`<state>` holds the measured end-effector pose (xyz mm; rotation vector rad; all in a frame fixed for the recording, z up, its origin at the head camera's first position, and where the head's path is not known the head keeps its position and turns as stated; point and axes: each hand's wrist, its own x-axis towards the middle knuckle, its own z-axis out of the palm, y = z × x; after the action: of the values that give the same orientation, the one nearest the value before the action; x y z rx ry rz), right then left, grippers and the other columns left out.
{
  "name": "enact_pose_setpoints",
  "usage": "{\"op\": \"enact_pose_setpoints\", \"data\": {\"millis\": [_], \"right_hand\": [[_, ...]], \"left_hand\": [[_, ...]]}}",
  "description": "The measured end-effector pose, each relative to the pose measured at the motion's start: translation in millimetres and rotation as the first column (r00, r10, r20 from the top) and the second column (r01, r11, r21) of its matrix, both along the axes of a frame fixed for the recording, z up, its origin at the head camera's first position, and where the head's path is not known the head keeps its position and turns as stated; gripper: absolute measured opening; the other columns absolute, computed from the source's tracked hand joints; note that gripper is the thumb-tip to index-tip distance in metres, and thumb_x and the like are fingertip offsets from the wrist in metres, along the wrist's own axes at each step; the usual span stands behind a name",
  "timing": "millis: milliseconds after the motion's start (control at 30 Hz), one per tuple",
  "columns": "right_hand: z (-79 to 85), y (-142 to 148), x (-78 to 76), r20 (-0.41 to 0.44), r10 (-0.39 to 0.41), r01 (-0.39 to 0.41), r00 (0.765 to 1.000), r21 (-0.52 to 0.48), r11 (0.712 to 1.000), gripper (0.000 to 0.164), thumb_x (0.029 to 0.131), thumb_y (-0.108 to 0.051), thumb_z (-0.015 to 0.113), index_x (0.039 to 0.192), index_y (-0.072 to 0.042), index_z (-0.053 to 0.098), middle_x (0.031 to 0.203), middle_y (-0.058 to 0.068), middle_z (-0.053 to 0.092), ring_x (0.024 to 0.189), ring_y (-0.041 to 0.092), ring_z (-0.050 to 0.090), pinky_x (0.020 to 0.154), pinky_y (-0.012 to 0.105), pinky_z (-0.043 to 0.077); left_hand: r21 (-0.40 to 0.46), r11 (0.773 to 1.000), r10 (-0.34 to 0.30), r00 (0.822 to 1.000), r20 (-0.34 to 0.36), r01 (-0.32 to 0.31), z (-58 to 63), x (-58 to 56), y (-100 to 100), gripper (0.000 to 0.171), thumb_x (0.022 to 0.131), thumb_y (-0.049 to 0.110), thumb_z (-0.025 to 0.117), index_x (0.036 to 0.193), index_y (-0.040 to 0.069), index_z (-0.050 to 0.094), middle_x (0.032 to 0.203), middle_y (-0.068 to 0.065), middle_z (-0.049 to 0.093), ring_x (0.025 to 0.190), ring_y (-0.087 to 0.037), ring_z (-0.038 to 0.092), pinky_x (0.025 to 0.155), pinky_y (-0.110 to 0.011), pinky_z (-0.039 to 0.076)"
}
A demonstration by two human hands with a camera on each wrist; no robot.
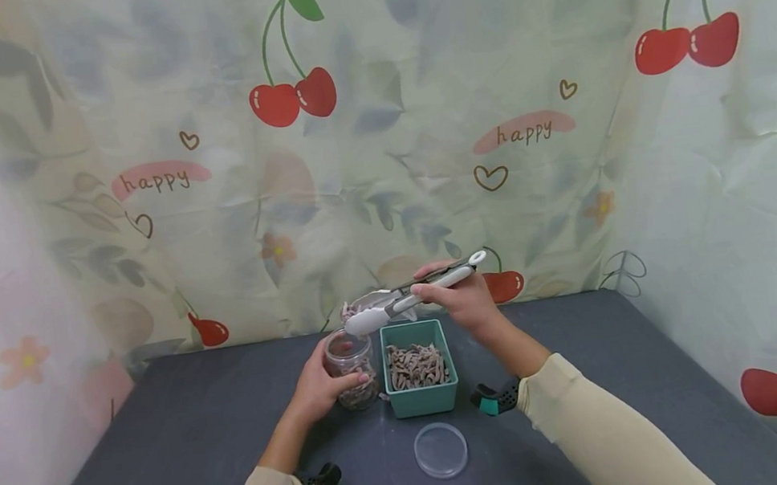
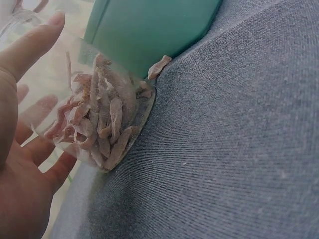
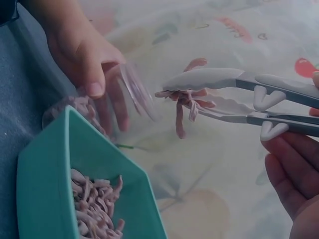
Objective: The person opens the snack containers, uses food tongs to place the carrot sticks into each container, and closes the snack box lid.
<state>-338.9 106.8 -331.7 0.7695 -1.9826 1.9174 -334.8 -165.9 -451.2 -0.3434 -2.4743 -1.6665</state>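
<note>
My left hand grips a clear jar, its thumb on one side and fingers on the other. Brownish, powdery dried strips fill the lower part of the jar, which stands on the table. In my right hand is a pair of white and grey tongs, squeezed on a small bunch of the same strips. The tongs' tips are above the jar's open mouth. Right beside the jar stands a teal box with more strips in it.
A round clear lid lies on the dark cloth-covered table in front of the box. One stray strip lies at the foot of the box, close to the jar. Behind the table hangs a cherry-print curtain.
</note>
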Motion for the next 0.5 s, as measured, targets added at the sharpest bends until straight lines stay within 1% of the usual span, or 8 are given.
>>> {"op": "enact_pose_setpoints", "data": {"millis": [133, 267, 367, 500], "right_hand": [[0.4, -7.5, 4.8, 0.026, 0.025, -0.025, 0.999, -0.009, 1.000, 0.024, 0.083, 0.001, 0.074, 0.102, 0.013, 0.066, 0.083, 0.005, 0.069, 0.069, 0.013, 0.064, 0.068, 0.029, 0.053], [6.3, -13.7, 15.2, 0.025, 0.044, -0.044, 0.999, 0.001, 0.999, 0.023, 0.082, 0.006, 0.072, 0.102, 0.016, 0.064, 0.086, 0.007, 0.068, 0.069, 0.011, 0.063, 0.067, 0.027, 0.052], [9.3, -16.9, 20.8, 0.030, 0.042, -0.043, 0.999, 0.026, 0.999, 0.022, 0.082, 0.006, 0.072, 0.101, 0.015, 0.065, 0.086, 0.007, 0.067, 0.069, 0.011, 0.062, 0.067, 0.028, 0.052], [7.2, -19.1, 21.3, 0.058, 0.032, -0.035, 0.998, 0.061, 0.998, 0.023, 0.083, 0.003, 0.073, 0.101, 0.014, 0.065, 0.084, 0.010, 0.068, 0.068, 0.011, 0.062, 0.067, 0.032, 0.052]], "left_hand": [[-0.004, 1.000, 0.003, 1.000, -0.001, -0.003, -0.9, -0.2, -0.5, 0.081, 0.075, 0.017, 0.086, 0.143, 0.013, 0.040, 0.131, -0.008, 0.057, 0.113, -0.027, 0.056, 0.090, -0.046, 0.047], [0.003, 1.000, 0.012, 1.000, 0.005, -0.012, -1.0, -0.8, -0.8, 0.083, 0.075, 0.017, 0.086, 0.143, 0.011, 0.039, 0.130, -0.010, 0.056, 0.114, -0.028, 0.055, 0.092, -0.048, 0.046], [-0.003, 1.000, 0.018, 1.000, 0.001, -0.018, -1.1, -1.7, -0.7, 0.085, 0.075, 0.017, 0.086, 0.145, 0.009, 0.038, 0.130, -0.014, 0.055, 0.114, -0.030, 0.055, 0.092, -0.049, 0.045], [-0.013, 1.000, 0.024, 1.000, 0.006, -0.024, -1.1, -2.2, -0.7, 0.087, 0.075, 0.017, 0.086, 0.146, 0.007, 0.036, 0.130, -0.016, 0.054, 0.113, -0.030, 0.056, 0.092, -0.047, 0.046]]}}
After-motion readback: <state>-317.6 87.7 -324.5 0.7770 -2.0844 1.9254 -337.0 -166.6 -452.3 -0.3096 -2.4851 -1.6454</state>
